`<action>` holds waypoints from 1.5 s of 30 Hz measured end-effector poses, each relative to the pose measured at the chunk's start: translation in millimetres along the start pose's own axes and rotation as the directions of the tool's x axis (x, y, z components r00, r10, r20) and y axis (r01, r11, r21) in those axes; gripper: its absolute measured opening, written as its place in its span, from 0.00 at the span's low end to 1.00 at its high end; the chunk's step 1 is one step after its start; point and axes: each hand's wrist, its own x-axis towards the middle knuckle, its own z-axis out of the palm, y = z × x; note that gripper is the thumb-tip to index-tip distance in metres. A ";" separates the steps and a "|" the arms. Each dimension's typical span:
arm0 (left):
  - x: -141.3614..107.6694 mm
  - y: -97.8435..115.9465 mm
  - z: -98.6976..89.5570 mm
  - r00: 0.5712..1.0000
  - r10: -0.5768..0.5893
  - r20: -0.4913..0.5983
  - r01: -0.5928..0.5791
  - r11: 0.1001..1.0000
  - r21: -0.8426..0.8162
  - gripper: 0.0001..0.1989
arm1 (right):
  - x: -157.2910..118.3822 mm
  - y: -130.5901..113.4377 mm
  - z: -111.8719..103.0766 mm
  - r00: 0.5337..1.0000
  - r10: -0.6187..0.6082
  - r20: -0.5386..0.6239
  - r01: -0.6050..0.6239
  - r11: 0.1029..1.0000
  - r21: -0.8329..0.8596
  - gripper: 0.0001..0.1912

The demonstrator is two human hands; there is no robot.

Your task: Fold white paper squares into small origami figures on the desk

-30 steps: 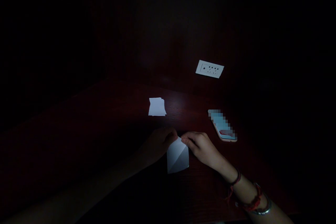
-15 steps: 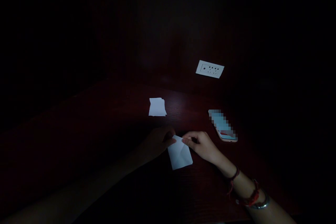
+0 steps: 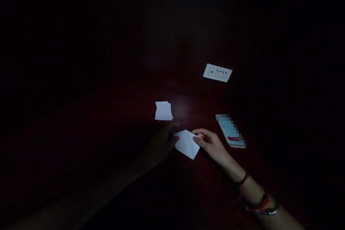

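Both hands are on one creased sheet of white paper, located at the near middle of the worktop; whether the sheet rests on the surface cannot be determined. The left hand, in shadow, is partly open: thumb on the sheet's left edge, index finger extended clear of it, remaining fingers obscured. The right hand is pinched closed on the sheet's right edge, thumb uppermost, fingers curled behind. The worktop is dark red with visible wood grain, lit around the hands and falling to near black at both sides. Behind it stands a dark reddish wall; the remainder of the room is too dark to inspect. Count: one sheet in hand; one pile of white paper beyond the left hand, edges uneven, number of sheets not determinable; one smartphone, face up with screen lit, right of the right hand; one white socket panel on the wall; on the right arm, two reddish cord bracelets and one silver-coloured bangle.
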 end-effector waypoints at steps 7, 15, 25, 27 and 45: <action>-3.6 -6.8 6.1 0.968 0.235 0.094 -0.253 0.906 0.339 0.20 | 2.1 10.7 -7.0 0.997 -0.075 -0.028 0.064 0.960 -0.271 0.12; -0.7 -1.9 2.2 0.884 0.312 0.349 -0.451 0.768 0.455 0.08 | 4.3 18.7 -8.8 1.000 -0.019 -0.016 0.015 0.975 -0.223 0.22; 0.5 -19.4 3.4 0.956 0.259 0.138 -0.293 0.871 0.393 0.22 | 4.1 19.6 -3.8 0.993 0.114 -0.044 -0.117 0.991 -0.071 0.31; 0.7 -20.7 4.3 0.957 0.255 0.138 -0.289 0.873 0.393 0.26 | 2.6 16.5 -2.6 0.986 0.154 -0.056 -0.156 0.988 -0.023 0.31; -2.6 -21.1 16.6 0.979 0.192 0.068 -0.204 0.932 0.300 0.17 | -1.1 4.1 9.9 0.966 0.249 -0.066 -0.201 0.888 0.413 0.25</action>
